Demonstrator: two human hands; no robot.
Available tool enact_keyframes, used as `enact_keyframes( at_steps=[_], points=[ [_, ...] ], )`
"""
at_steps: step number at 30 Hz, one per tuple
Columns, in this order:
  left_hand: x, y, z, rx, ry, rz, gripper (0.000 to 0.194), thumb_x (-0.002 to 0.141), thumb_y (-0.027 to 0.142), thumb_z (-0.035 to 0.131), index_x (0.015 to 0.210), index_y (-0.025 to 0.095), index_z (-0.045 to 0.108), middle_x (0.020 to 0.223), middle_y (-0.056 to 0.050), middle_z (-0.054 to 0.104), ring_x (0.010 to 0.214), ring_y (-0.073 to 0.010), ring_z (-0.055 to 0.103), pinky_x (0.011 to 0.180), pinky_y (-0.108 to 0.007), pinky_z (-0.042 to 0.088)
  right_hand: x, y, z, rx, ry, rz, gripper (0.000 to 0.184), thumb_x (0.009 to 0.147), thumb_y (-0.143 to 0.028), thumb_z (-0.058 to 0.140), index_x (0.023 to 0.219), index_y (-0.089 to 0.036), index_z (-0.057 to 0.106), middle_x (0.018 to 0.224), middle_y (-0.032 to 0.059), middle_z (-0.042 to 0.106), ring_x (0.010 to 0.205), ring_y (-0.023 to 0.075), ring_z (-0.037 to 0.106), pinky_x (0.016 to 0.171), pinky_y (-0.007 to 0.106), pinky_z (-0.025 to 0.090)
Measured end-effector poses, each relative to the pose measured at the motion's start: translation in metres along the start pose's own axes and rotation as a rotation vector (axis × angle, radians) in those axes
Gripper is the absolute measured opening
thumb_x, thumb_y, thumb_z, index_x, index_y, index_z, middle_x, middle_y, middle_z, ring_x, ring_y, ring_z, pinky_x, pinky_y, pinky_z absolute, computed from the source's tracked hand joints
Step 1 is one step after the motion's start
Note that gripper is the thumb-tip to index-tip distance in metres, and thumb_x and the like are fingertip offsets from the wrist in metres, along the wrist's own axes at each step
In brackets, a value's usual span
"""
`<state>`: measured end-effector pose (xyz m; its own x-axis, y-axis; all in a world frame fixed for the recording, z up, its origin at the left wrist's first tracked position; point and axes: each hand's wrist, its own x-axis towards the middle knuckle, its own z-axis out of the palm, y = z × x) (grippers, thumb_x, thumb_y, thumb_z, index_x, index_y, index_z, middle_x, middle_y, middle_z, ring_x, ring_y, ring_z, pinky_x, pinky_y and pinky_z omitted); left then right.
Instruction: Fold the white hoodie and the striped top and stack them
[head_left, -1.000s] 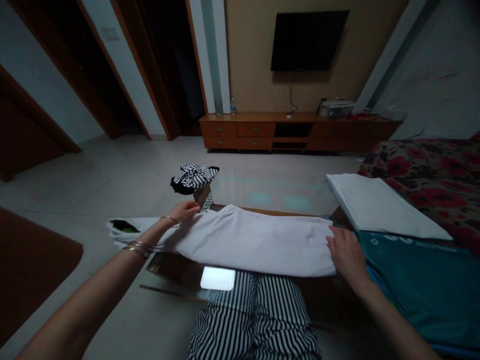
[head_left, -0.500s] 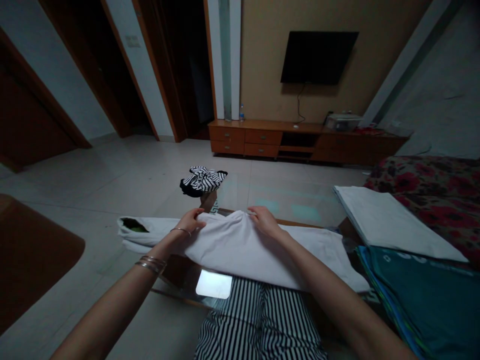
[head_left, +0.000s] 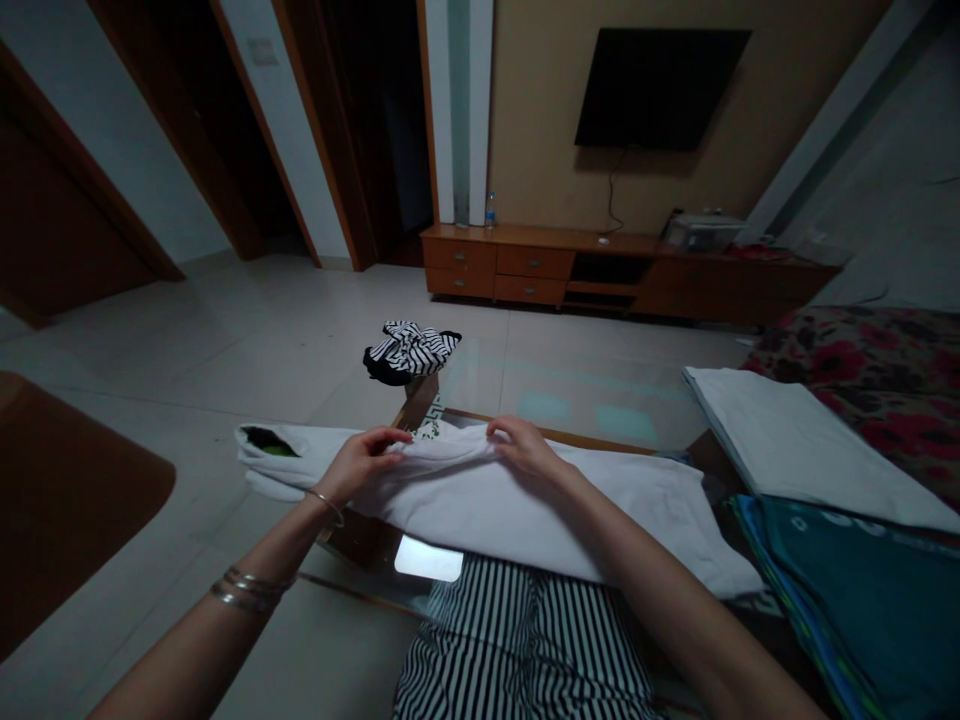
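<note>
Tiled living room, pretty dim, with a wall-mounted TV (head_left: 660,90) above a long wooden TV cabinet (head_left: 540,265) at the far side. A plastic water bottle (head_left: 490,211) stands on the cabinet's left part. Closer in is a glass-topped worktop (head_left: 570,400) with a wooden edge, right in front of the person's striped trousers (head_left: 517,640).

A long white garment (head_left: 487,500) lies across the near side of that worktop, and its left end hangs out past the corner, with a bit of green (head_left: 268,442) showing in the fold there. Both hands are on it and neither is spread wide. The left hand (head_left: 364,462), with a bangle at the wrist, is curled narrow and pinching up a ridge of the fabric. The right hand (head_left: 525,447) is doing the same further along, fingers bent over that raised top edge.

Off to the right, a folded white cloth (head_left: 795,450) sits beside a teal garment (head_left: 840,590), next to a red floral bedspread (head_left: 855,370). A black-and-white striped bundle (head_left: 409,352) sits just past the worktop's far left corner.
</note>
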<state>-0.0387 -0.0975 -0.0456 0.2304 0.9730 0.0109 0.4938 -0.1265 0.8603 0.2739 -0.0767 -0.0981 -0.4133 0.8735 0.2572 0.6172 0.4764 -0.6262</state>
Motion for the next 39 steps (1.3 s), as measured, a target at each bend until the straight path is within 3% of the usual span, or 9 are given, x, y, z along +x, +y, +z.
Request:
enact_keyframes(
  at_steps=[6, 11, 15, 20, 24, 27, 29, 34, 39],
  points=[
    [-0.002, 0.006, 0.002, 0.210, 0.089, 0.121, 0.028, 0.065, 0.026, 0.061, 0.090, 0.019, 0.071, 0.087, -0.004, 0.067, 0.084, -0.0202, 0.060, 0.081, -0.032, 0.046, -0.004, -0.003, 0.008, -0.251, -0.044, -0.057, 0.037, 0.083, -0.009, 0.055, 0.115, -0.025, 0.064, 0.106, 0.0075, 0.062, 0.103, 0.0206, 0.051, 0.092, 0.034, 0.034],
    [-0.009, 0.013, -0.002, 0.221, 0.104, 0.230, 0.014, 0.068, 0.029, 0.061, 0.074, 0.019, 0.067, 0.091, -0.005, 0.062, 0.091, -0.0209, 0.057, 0.086, -0.032, 0.044, -0.011, 0.000, -0.005, -0.116, -0.099, -0.136, 0.023, 0.078, -0.011, 0.060, 0.098, -0.018, 0.068, 0.102, 0.0071, 0.060, 0.098, 0.0187, 0.053, 0.087, 0.030, 0.039],
    [-0.005, 0.011, -0.011, 0.081, -0.085, 0.080, 0.022, 0.069, 0.038, 0.064, 0.079, 0.018, 0.062, 0.085, -0.002, 0.064, 0.084, -0.0199, 0.058, 0.079, -0.030, 0.045, -0.012, -0.001, -0.017, 0.135, -0.162, -0.185, 0.018, 0.074, -0.016, 0.066, 0.092, -0.015, 0.066, 0.108, 0.0082, 0.059, 0.100, 0.0182, 0.054, 0.088, 0.029, 0.042],
    [0.017, -0.009, -0.016, -0.014, -0.236, -0.100, 0.037, 0.069, 0.050, 0.065, 0.084, 0.016, 0.061, 0.076, 0.001, 0.061, 0.072, -0.0160, 0.055, 0.066, -0.024, 0.043, -0.013, 0.001, -0.015, 0.302, -0.216, 0.017, 0.021, 0.078, -0.024, 0.061, 0.097, -0.014, 0.066, 0.096, 0.0057, 0.065, 0.085, 0.0165, 0.058, 0.079, 0.027, 0.044],
    [0.043, -0.031, -0.009, 0.040, -0.191, -0.177, 0.047, 0.067, 0.058, 0.062, 0.084, 0.015, 0.062, 0.071, 0.000, 0.059, 0.063, -0.0143, 0.051, 0.055, -0.023, 0.038, -0.011, 0.012, -0.004, 0.391, -0.166, 0.115, 0.025, 0.083, -0.031, 0.056, 0.097, -0.014, 0.067, 0.099, 0.0067, 0.067, 0.085, 0.0165, 0.059, 0.077, 0.026, 0.044],
    [0.068, -0.042, 0.002, 0.215, -0.113, -0.170, 0.051, 0.074, 0.063, 0.048, 0.080, 0.014, 0.064, 0.063, -0.001, 0.056, 0.055, -0.0145, 0.047, 0.051, -0.025, 0.035, -0.009, 0.021, 0.002, 0.383, -0.097, 0.196, 0.029, 0.085, -0.036, 0.053, 0.096, -0.014, 0.068, 0.099, 0.0067, 0.068, 0.086, 0.0178, 0.060, 0.078, 0.028, 0.045],
    [0.086, -0.044, 0.011, 0.309, -0.055, -0.145, 0.050, 0.077, 0.059, 0.042, 0.074, 0.014, 0.064, 0.061, -0.003, 0.056, 0.056, -0.0162, 0.048, 0.052, -0.026, 0.035, -0.008, 0.025, 0.004, 0.347, -0.077, 0.226, 0.030, 0.085, -0.037, 0.052, 0.097, -0.014, 0.068, 0.099, 0.0067, 0.069, 0.087, 0.0188, 0.060, 0.080, 0.029, 0.045],
    [0.122, -0.043, 0.040, 0.415, -0.090, -0.064, 0.023, 0.057, 0.032, 0.068, 0.074, 0.017, 0.067, 0.076, -0.003, 0.065, 0.074, -0.0185, 0.056, 0.064, -0.025, 0.040, -0.009, 0.026, 0.006, 0.246, -0.099, 0.194, 0.026, 0.081, -0.028, 0.059, 0.101, -0.016, 0.069, 0.104, 0.0064, 0.070, 0.091, 0.0202, 0.063, 0.083, 0.029, 0.045],
    [0.126, -0.047, 0.042, 0.547, -0.073, -0.100, 0.013, 0.053, 0.020, 0.068, 0.061, 0.018, 0.058, 0.067, -0.002, 0.060, 0.069, -0.0184, 0.054, 0.059, -0.025, 0.035, -0.014, 0.027, 0.013, 0.166, -0.036, 0.202, 0.031, 0.078, -0.026, 0.065, 0.107, -0.019, 0.068, 0.109, 0.0062, 0.069, 0.098, 0.0207, 0.062, 0.087, 0.028, 0.044]
  ],
)
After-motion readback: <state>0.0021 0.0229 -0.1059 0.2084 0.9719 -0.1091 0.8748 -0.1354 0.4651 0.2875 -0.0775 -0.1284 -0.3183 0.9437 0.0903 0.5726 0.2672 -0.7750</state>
